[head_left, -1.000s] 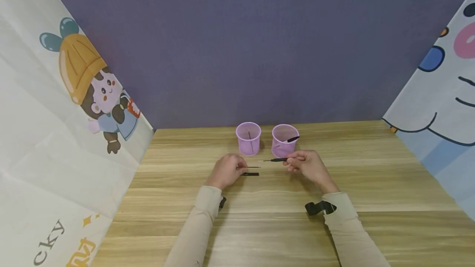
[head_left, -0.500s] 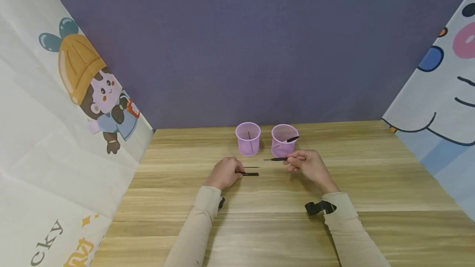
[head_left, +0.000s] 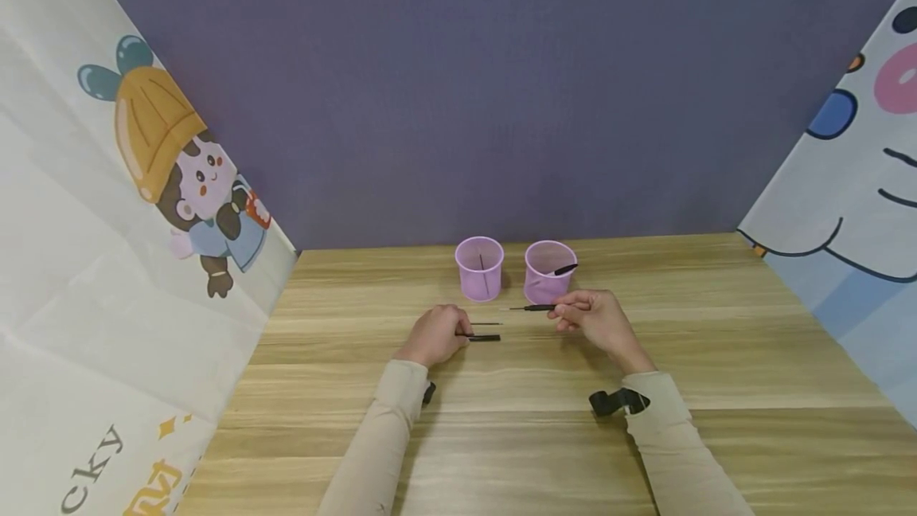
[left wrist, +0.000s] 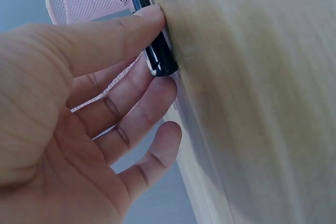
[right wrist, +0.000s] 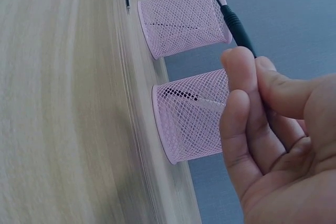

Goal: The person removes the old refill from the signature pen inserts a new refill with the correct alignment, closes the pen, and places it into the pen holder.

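Broadly, a dark backdrop (head_left: 516, 94) rose behind a wood-grain tabletop (head_left: 501, 436), over which two sleeved forearms reached. The left hand (head_left: 433, 334) and the right hand (head_left: 598, 325) faced each other, well apart. Just beyond stood two pink mesh cups: the left cup (head_left: 469, 281) held a thin stick, the right cup (head_left: 544, 290) a black-ended pen leaning on its rim. The right fingers were closed in a pinch on a black pen piece (right wrist: 237, 25), its slender tip pointing left. The left thumb and fingers were nearly together, gripping a black tube (head_left: 485, 338) on or just above the tabletop. That tube lay left of the right fingers and nearer the person, its long axis roughly parallel to the pen piece, free end rightward. Smallest, a thin rod (head_left: 489, 323) lay just beyond the tube, nearer the left hand.
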`<state>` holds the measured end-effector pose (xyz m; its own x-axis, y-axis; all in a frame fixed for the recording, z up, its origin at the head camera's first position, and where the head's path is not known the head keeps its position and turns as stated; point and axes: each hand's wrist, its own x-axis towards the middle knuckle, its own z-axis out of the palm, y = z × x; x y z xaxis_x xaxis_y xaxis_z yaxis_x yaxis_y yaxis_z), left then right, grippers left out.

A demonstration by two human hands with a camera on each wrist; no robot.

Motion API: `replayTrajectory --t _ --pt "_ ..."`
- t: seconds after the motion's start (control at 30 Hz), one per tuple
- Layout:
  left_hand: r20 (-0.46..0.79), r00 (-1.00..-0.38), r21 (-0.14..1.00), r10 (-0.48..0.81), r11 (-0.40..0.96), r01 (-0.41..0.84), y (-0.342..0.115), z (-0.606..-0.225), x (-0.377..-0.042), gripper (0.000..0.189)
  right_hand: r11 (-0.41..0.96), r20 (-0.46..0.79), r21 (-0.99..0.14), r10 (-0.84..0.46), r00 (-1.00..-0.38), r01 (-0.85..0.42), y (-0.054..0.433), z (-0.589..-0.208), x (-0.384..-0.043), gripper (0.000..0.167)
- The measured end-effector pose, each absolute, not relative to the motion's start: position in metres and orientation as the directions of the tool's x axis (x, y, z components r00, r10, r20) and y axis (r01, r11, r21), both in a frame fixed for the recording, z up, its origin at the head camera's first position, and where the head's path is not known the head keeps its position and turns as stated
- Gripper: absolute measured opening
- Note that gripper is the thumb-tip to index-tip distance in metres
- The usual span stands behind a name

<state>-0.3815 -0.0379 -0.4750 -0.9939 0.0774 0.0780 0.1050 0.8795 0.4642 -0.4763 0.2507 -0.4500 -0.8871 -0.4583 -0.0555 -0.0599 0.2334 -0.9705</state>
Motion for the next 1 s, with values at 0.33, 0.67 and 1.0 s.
replayTrajectory --t 0.33,0.67,1.0 --pt "0.073 -0.993 0.473 0.092 0.873 0.116 -0.0371 -0.4728 -0.3811 0.01 0.229 -0.057 -0.972 -0.462 -0.885 -0.057 0.2513 -0.4506 -0.4769 0.025" --pt "0.156 -0.983 0.447 0.094 0.881 0.155 -0.0378 -0.4735 -0.3821 0.01 0.234 -0.036 -0.969 -0.453 -0.891 -0.08 0.2534 -0.4521 -0.4786 0.023" --pt "0.247 -0.967 0.441 0.064 0.881 0.171 -0.0422 -0.4707 -0.3834 0.009 0.257 -0.037 -0.962 -0.449 -0.893 -0.09 0.2546 -0.451 -0.4791 0.023"
